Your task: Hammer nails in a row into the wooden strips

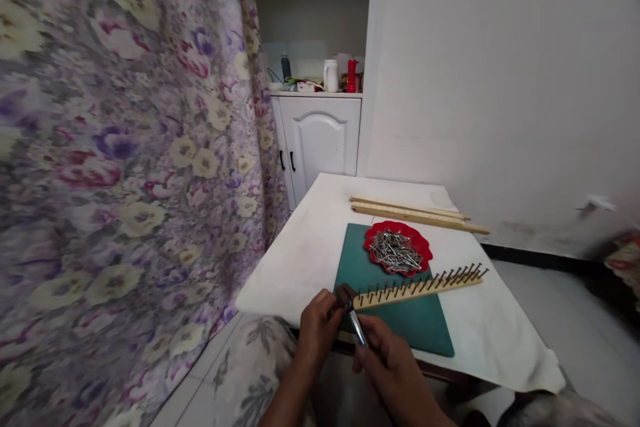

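Floral curtain (150, 167) fills the left of the head view, a white cabinet (320, 140) stands beyond, and a cloth-covered bench (305, 240) carries the work. On it, a green mat (425, 333) bears a scalloped red bowl (426, 255) of loose nails (395, 250); two bare wooden strips (415, 215) lie near the far edge. A nail-studded strip (420, 291) crosses the mat, its long axis running from just beyond the hands away to the right, over the mat's edge. Its left end is nearest the left hand (318, 324), whose fingers curl together; I cannot tell whether they pinch anything. Closed around the shaft of a hammer-like tool (357, 328), the right hand (387, 357) sits on the wearer's side of the strip; the tool's head points toward the left fingertips.
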`<state>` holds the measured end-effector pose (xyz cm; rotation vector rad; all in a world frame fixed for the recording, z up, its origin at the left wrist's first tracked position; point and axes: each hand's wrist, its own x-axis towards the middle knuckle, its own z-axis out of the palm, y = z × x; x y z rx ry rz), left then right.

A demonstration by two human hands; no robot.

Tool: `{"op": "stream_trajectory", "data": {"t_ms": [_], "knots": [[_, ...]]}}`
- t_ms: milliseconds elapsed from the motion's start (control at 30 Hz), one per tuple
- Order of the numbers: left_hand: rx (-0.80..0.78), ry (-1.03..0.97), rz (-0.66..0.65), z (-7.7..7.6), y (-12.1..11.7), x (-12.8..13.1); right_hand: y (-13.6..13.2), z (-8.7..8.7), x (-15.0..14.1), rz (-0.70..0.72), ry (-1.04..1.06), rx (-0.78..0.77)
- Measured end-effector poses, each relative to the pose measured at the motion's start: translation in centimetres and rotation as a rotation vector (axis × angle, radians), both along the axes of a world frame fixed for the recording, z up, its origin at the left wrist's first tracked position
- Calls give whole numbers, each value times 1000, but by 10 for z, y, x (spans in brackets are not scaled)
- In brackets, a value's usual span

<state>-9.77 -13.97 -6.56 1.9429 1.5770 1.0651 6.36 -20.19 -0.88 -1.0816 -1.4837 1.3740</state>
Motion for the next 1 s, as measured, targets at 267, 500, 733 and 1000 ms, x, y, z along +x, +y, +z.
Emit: {"op": "stream_trajectory", "data": {"t_ms": [267,500,733,1000], "knots": [[20,-24,-3,-2,1,0,1,3,7,9,72,-84],[22,-88,6,1,-4,-2,-8,0,31,-71,204,-172],[42,-172,162,7,-8,-14,-1,-10,70,-105,192,-173],[63,-46,86,44,32,-7,5,-59,95,-99,298,-176]]}}
